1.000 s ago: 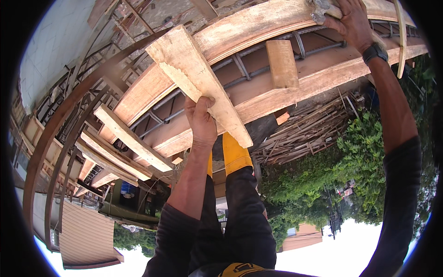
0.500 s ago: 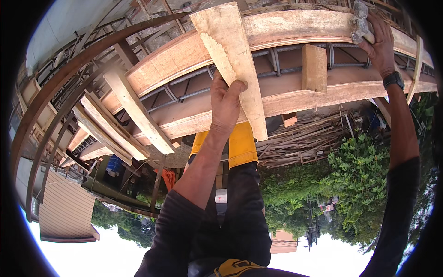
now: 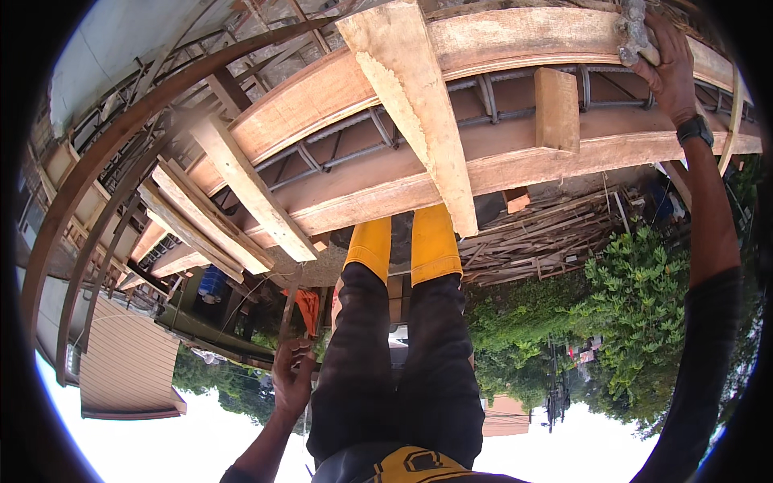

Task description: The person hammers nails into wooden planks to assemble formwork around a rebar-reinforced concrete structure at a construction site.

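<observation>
Loose plank [image 3: 419, 113] laid unheld across formwork beams [image 3: 515, 173]; left hand [image 3: 291, 377] apart, fingers open, empty; right hand [image 3: 664, 60] clamped on grey tool [image 3: 634, 36]. Plank could be tipped off if beams are jolted

Dark long sleeves, a black wristwatch [image 3: 694, 129], dark trousers [image 3: 398, 354] and yellow boots [image 3: 403, 241].

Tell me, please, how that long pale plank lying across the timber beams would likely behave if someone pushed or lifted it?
The pale plank looks thick and straight, so probably stiff and fairly heavy. Its face is rough and chipped, so it should grip rather than slide. It rests flat across the beams with neither hand on it, so tipping seems unlikely.
</observation>
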{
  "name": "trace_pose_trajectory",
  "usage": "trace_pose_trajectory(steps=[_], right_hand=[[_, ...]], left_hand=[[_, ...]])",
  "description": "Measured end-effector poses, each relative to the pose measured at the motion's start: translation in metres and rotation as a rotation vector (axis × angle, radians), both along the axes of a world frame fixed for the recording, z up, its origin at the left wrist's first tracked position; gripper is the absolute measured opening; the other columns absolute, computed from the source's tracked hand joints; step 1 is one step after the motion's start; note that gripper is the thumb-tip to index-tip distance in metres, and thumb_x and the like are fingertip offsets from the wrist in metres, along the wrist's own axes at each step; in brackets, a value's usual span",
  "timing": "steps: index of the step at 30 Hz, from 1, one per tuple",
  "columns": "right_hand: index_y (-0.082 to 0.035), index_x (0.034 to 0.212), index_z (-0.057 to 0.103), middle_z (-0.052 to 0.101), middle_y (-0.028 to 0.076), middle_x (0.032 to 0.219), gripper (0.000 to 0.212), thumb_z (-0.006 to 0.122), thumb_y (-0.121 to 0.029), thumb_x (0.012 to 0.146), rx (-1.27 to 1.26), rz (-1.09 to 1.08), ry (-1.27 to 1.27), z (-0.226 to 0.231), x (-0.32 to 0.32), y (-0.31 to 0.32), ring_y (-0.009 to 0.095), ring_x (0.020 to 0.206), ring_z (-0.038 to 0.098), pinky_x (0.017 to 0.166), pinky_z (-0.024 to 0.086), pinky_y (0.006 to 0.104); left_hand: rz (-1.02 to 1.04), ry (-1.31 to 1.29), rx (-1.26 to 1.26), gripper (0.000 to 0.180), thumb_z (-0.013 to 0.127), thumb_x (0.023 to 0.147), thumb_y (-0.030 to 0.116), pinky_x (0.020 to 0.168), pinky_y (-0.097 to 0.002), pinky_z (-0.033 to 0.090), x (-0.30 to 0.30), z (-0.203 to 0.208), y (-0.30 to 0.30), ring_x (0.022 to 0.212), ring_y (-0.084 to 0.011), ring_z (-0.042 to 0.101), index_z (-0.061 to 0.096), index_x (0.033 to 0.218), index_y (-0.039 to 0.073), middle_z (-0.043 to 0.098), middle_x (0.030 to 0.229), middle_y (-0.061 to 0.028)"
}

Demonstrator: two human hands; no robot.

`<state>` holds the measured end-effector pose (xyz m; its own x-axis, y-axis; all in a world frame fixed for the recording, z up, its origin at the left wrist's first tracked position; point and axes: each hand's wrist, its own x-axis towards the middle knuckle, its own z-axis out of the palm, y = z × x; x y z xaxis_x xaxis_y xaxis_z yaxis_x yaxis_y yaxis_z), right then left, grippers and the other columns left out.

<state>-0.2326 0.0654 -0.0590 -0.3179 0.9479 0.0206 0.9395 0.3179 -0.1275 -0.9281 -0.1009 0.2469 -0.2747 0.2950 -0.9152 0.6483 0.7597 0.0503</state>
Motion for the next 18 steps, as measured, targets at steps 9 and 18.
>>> trace_pose_trajectory(steps=[9, 18], right_hand=[[-0.010, 0.144, 0.052, 0.056, 0.016, 0.145, 0.073, 0.063, -0.061, 0.093, 0.076, 0.031, -0.038, -0.002, 0.016, -0.008, 0.042, 0.131, 0.052, 0.108, 0.041, 0.0512], [-0.007, 0.141, 0.054, 0.048, 0.021, 0.146, 0.090, 0.082, -0.058, 0.072, -0.168, -0.245, 0.039, 0.027, -0.024, -0.007, 0.043, 0.139, 0.039, 0.118, 0.027, 0.0537]], left_hand=[[-0.486, -0.313, -0.277, 0.004, 0.060, 0.090, 0.002, 0.070, -0.0380, 0.047, -0.015, 0.172, -0.020, 0.073, -0.0246, 0.057, 0.057, 0.092, 0.001, 0.060, 0.083, -0.0115], [-0.539, -0.033, -0.058, 0.011, 0.062, 0.090, 0.002, 0.077, -0.0403, 0.046, -0.021, 0.158, -0.049, 0.083, -0.0282, 0.055, 0.057, 0.100, 0.001, 0.059, 0.092, -0.0137]])
